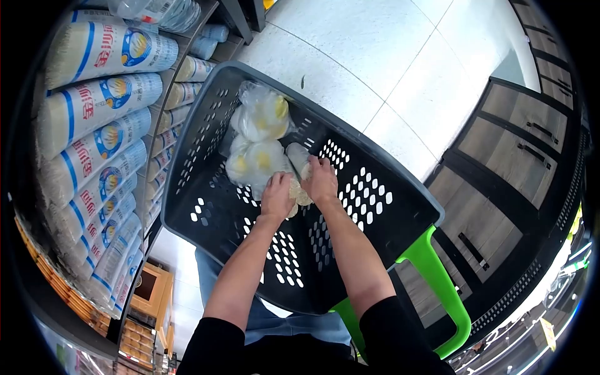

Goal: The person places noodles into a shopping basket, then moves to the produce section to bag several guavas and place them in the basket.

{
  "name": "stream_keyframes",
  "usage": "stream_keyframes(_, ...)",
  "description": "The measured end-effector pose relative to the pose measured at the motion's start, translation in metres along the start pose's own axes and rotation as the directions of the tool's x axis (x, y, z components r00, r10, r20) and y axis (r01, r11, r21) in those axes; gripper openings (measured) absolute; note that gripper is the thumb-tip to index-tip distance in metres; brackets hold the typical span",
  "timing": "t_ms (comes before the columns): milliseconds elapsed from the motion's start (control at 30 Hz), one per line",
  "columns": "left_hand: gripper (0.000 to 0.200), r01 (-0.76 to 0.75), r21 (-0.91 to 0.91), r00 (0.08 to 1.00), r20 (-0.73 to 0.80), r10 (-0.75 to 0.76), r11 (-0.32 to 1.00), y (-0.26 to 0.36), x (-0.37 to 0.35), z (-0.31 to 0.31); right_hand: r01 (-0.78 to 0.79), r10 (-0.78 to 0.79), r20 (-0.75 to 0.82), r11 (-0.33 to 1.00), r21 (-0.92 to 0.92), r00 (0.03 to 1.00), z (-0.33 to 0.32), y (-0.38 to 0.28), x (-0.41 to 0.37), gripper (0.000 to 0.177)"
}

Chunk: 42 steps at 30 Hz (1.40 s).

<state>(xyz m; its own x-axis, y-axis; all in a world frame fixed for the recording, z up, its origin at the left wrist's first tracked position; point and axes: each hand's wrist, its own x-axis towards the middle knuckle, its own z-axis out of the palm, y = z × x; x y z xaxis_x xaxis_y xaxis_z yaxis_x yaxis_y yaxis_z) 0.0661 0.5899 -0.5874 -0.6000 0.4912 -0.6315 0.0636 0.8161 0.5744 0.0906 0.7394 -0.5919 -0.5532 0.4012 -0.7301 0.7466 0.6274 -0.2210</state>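
My left hand (pixel 278 195) and my right hand (pixel 320 181) are side by side inside a black shopping basket (pixel 375 165). The fingers of each curl over a roll-shaped pack of dried noodles, and the beige noodle ends (pixel 303 195) show between the hands. One pack's pale wrapped end (pixel 297 154) sticks out beyond my right hand; the other is mostly hidden by my left hand. Touching the packs on the left is a knotted clear plastic bag (pixel 256 164) with pale yellow things inside. A second such bag (pixel 262 115) lies beyond it.
On the left, shelves hold stacked white-and-blue noodle packs (pixel 112 90). The basket's green handle (pixel 431 275) hangs at its near right side. Dark wood-look drawers (pixel 494 206) stand to the right. Pale floor tiles (pixel 350 44) stretch beyond the basket.
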Motion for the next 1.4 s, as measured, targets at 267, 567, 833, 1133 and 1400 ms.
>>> stream_keyframes(267,0.072,-0.054,-0.042,0.996,-0.067,0.051,0.998,-0.002,-0.004,0.012,0.202,-0.194,0.065,0.968,-0.151,0.979,-0.007,0.004,-0.007,0.064)
stream_keyframes(567,0.069,0.033,-0.051,0.998,-0.048,-0.035,0.998,-0.022,0.024,0.025,0.297,-0.293,0.049,0.941,-0.161,0.955,0.003,0.006,-0.002,0.063)
stream_keyframes(833,0.082,0.145,-0.092,0.986,0.090,-0.137,0.985,-0.017,0.010,0.011,0.306,-0.304,0.075,0.951,-0.028,0.950,0.020,-0.002,0.001,0.076)
stream_keyframes(1133,0.072,0.117,0.022,0.992,0.039,-0.118,0.993,0.003,-0.045,-0.017,0.098,-0.097,-0.044,0.995,0.011,0.994,0.003,-0.018,-0.031,0.080)
stream_keyframes(1400,0.061,0.264,-0.562,0.964,0.143,-0.223,0.784,0.008,-0.117,-0.084,-0.071,0.076,-0.042,0.992,0.108,0.996,-0.072,-0.056,-0.159,0.024)
